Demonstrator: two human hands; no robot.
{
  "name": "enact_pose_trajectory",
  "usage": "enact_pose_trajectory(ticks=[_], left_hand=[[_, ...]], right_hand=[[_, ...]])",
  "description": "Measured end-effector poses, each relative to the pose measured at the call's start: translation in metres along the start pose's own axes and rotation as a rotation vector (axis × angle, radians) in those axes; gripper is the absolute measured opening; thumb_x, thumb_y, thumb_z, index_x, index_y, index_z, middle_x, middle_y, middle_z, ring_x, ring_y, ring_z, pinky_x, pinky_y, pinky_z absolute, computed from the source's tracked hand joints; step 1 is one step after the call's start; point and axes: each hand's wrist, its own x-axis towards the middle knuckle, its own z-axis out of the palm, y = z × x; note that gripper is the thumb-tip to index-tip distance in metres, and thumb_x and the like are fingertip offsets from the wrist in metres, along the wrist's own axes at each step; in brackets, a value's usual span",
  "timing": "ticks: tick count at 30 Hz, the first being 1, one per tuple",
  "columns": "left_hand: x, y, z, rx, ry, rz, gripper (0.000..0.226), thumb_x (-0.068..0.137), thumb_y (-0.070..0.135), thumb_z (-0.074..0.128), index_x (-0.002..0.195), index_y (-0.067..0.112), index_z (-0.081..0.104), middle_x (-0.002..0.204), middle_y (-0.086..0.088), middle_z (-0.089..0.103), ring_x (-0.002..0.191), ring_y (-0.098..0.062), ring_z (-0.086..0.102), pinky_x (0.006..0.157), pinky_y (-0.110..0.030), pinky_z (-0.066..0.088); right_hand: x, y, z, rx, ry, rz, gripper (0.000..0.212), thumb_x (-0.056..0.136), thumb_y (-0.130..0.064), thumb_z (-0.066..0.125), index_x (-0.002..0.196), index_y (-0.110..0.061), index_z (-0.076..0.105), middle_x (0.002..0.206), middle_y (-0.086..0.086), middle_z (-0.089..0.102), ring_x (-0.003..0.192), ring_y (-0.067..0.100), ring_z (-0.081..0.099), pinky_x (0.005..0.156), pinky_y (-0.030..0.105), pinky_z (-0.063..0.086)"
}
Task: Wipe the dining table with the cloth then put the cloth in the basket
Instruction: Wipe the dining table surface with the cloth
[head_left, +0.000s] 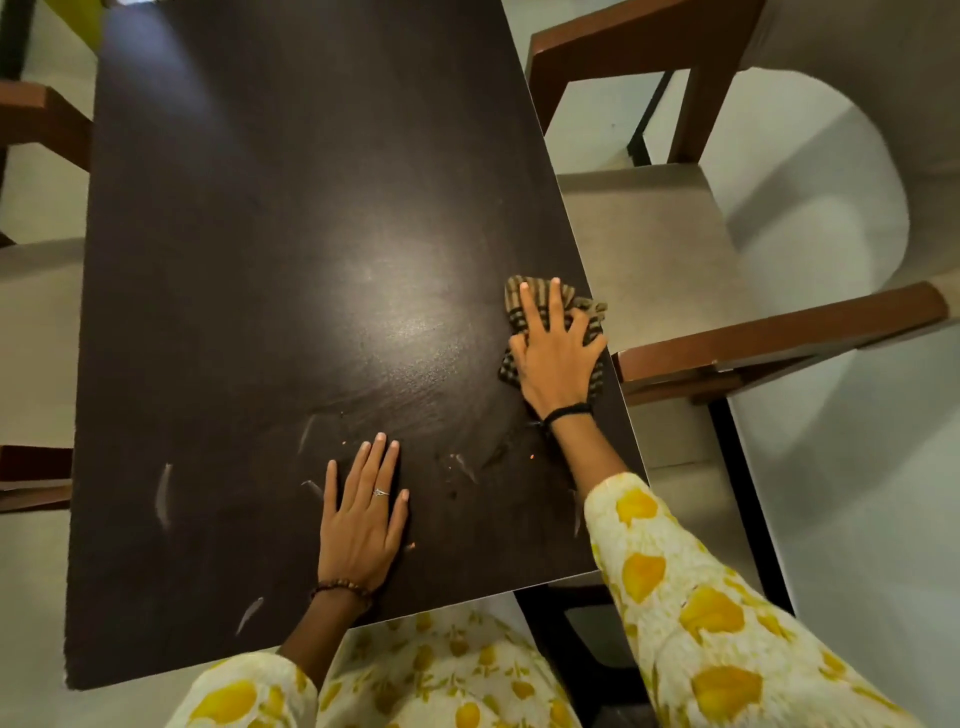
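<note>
right hand (557, 358) lies flat on the cloth (540, 301), fingers spread apart, pressing it to the dining table (291, 218) at the right edge, toward the near right corner. cloth is striped, bunched under the palm. left hand (362, 519) lies flat on bare tabletop near the near edge, fingers extended and close together. pale smears (165, 493) and crumbs (532, 457) show on the near part of the table.

A dark brown wooden dining table (291, 249) shows a faint grained sheen under overhead light, streaked with pale smears. A woven cloth in brown and tan checks (592, 322) lies crumpled near its edge. Beside it, a polished reddish wooden chair (779, 332) carries what looks like beige fabric upholstery.
</note>
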Motion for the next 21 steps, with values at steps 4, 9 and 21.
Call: enact_pose_trajectory(ticks=[4, 9, 21], left_hand=[[0.001, 0.002, -0.001, -0.011, -0.003, -0.002, 0.054, 0.098, 0.041, 0.014, 0.143, 0.013, 0.026, 0.149, -0.002, 0.025, 0.139, -0.013, 0.017, 0.114, -0.042, 0.007], [-0.001, 0.003, -0.003, -0.022, -0.003, -0.007, 0.054, 0.098, 0.041, 0.014, 0.142, 0.012, 0.028, 0.149, -0.003, 0.028, 0.138, -0.016, 0.021, 0.114, -0.043, 0.007], [-0.002, 0.002, -0.002, -0.009, -0.005, -0.005, 0.055, 0.098, 0.041, 0.013, 0.142, 0.013, 0.028, 0.149, -0.004, 0.027, 0.138, -0.015, 0.02, 0.114, -0.043, 0.005]], right_hand=[[-0.013, 0.008, -0.006, -0.006, -0.026, 0.122, 0.061, 0.09, -0.037, 0.046, 0.146, -0.028, 0.025, 0.154, 0.009, 0.024, 0.119, 0.037, 0.043, 0.091, 0.053, 0.035], [-0.087, -0.009, -0.007, -0.04, -0.043, 0.383, 0.067, 0.084, -0.04, 0.056, 0.144, -0.019, 0.032, 0.147, 0.02, 0.034, 0.116, 0.041, 0.046, 0.087, 0.057, 0.04], [-0.034, 0.005, -0.014, -0.049, -0.049, 0.201, 0.064, 0.083, -0.039, 0.053, 0.142, -0.017, 0.037, 0.141, 0.019, 0.043, 0.116, 0.036, 0.048, 0.088, 0.055, 0.039]])
